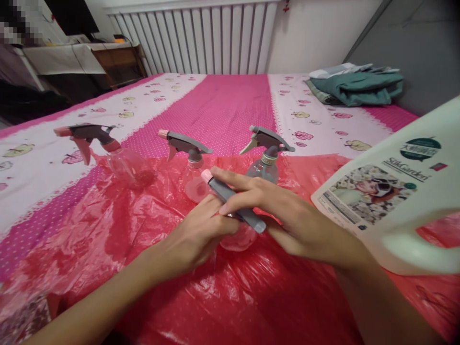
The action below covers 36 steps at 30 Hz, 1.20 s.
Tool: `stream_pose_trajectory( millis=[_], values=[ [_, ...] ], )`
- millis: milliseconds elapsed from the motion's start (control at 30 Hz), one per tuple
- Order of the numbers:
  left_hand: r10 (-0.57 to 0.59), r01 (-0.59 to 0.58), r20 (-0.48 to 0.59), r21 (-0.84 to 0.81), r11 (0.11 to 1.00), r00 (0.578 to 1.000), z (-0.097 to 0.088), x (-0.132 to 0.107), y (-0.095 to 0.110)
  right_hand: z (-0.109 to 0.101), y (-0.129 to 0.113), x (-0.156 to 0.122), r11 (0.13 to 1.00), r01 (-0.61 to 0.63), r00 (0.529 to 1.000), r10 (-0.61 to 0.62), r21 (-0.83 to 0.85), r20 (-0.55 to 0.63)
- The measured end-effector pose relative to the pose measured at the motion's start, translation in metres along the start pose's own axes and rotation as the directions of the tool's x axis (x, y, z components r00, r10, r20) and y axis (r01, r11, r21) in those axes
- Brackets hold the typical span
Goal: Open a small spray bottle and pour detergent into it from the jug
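Observation:
A clear spray bottle (239,239) with a grey head and pink nozzle stands on red plastic sheeting, held between both my hands. My left hand (204,227) is closed around the bottle's neck, just under the head. From the other side, my right hand (291,211) grips the grey spray head, its fingers on either side of the top near the nozzle. Part of the neck and the trigger are hidden by my fingers. Just beyond stand a pink-collared spray bottle (196,184) and one with a pale green trigger (264,167). Another pink spray bottle (129,165) leans at the left.
A large pale green jug (381,225) with a printed label stands close to my right forearm. Red plastic sheeting (172,297) covers the near part of the pink and white patterned bedspread (233,105). Folded clothes (359,86) lie at the back right, before a radiator (201,40).

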<state>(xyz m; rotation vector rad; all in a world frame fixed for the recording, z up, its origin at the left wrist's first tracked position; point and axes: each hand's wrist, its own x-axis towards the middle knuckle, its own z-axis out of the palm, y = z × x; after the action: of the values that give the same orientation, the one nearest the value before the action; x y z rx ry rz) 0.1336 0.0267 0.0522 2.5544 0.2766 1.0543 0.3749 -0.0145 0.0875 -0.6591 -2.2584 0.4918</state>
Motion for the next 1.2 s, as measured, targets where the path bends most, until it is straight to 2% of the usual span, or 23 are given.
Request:
stream_pose_trajectory(
  millis=[200,300,400,500,667,867,1067,1200],
  values=[
    [-0.079,0.089,-0.216,0.037,0.995,0.973,0.006,-0.012,-0.003,0.001,-0.002,0.002,1.0,-0.004,0.998,0.004,-0.009,-0.065],
    [-0.174,0.159,-0.191,-0.092,0.983,0.966,0.007,-0.009,0.001,0.0,-0.003,0.001,0.999,-0.014,0.997,0.011,-0.037,-0.076],
    [-0.244,0.206,-0.117,-0.267,0.941,0.963,0.009,-0.002,0.008,-0.001,-0.003,0.0,0.998,-0.035,0.997,0.031,-0.053,-0.075],
    [-0.29,0.248,-0.08,-0.338,0.908,0.954,0.011,0.0,0.012,-0.001,-0.002,-0.001,0.996,-0.069,0.995,0.065,-0.064,-0.074],
    [-0.332,0.305,-0.034,-0.31,0.9,0.943,0.013,-0.005,0.014,0.0,-0.005,-0.003,0.995,-0.097,0.993,0.096,-0.006,-0.066],
    [-0.328,0.297,-0.087,-0.26,0.919,0.941,0.02,-0.005,0.01,-0.001,-0.014,-0.004,0.974,-0.219,0.975,0.221,0.059,-0.033],
    [-0.39,0.348,-0.099,-0.289,0.892,0.916,0.025,-0.008,0.002,0.002,-0.021,-0.003,0.949,-0.311,0.95,0.308,-0.058,-0.052],
    [-0.42,0.385,-0.084,-0.273,0.882,0.903,0.028,-0.011,0.0,0.005,-0.021,-0.002,0.938,-0.329,0.943,0.32,-0.111,-0.091]
  ],
)
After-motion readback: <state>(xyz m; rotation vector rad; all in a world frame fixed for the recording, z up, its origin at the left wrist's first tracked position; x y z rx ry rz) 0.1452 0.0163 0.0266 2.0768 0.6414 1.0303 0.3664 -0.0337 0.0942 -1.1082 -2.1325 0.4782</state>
